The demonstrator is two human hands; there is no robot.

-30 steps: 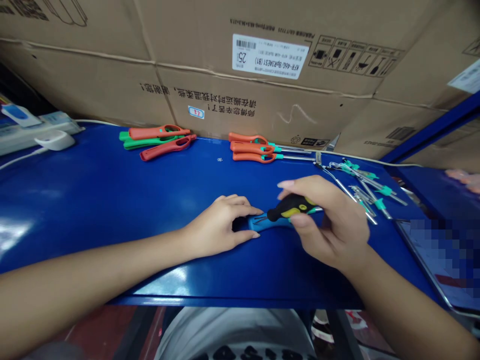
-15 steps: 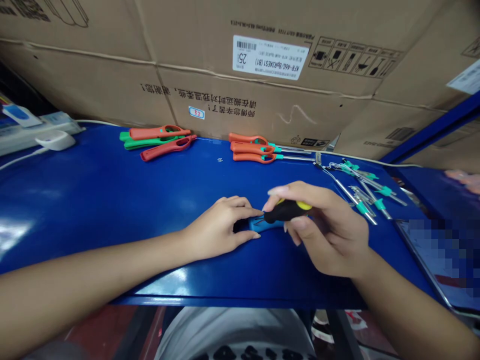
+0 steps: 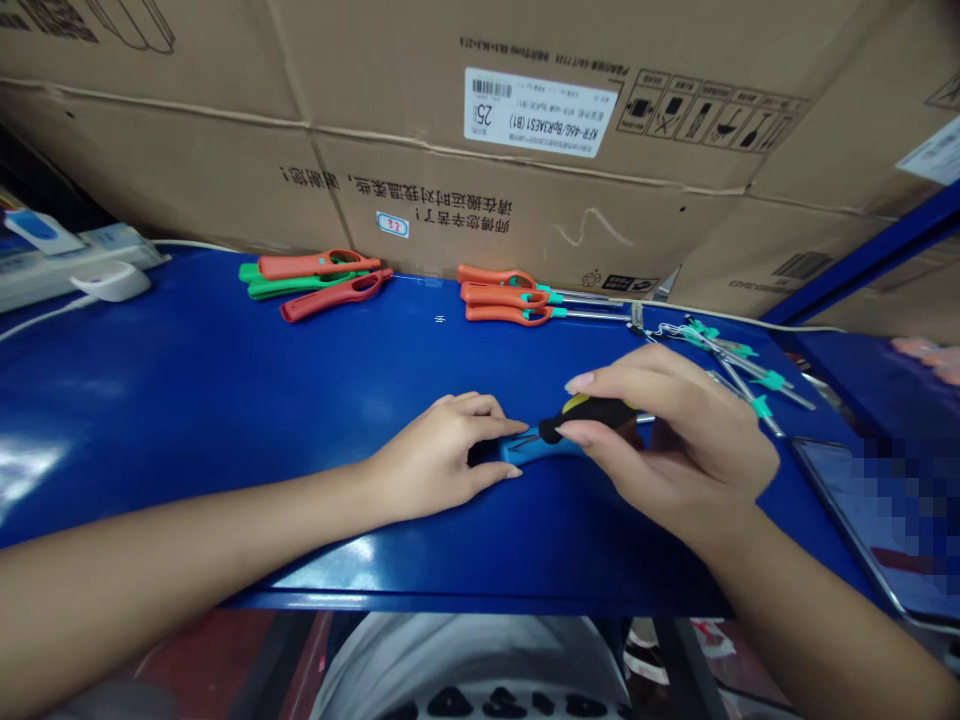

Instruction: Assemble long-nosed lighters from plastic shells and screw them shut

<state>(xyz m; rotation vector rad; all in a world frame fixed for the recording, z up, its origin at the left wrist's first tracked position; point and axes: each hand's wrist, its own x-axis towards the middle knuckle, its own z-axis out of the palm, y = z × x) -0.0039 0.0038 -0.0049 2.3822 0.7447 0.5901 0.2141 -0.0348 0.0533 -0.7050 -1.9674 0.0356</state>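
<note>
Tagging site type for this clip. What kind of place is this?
Probably a factory assembly bench: a glossy blue workbench, stacked labelled cardboard cartons behind it, and a row of orange-handled utility lighters laid out, with a screwdriver in the right hand.

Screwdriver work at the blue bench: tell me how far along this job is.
Done, it seems: three orange-handled tools with metal shafts lined up at back. In hand: the left hand pins a blue handle, the right hand holds a black-and-yellow screwdriver to it. Left: orange and green handles without shafts, and loose teal-collared shafts.
</note>
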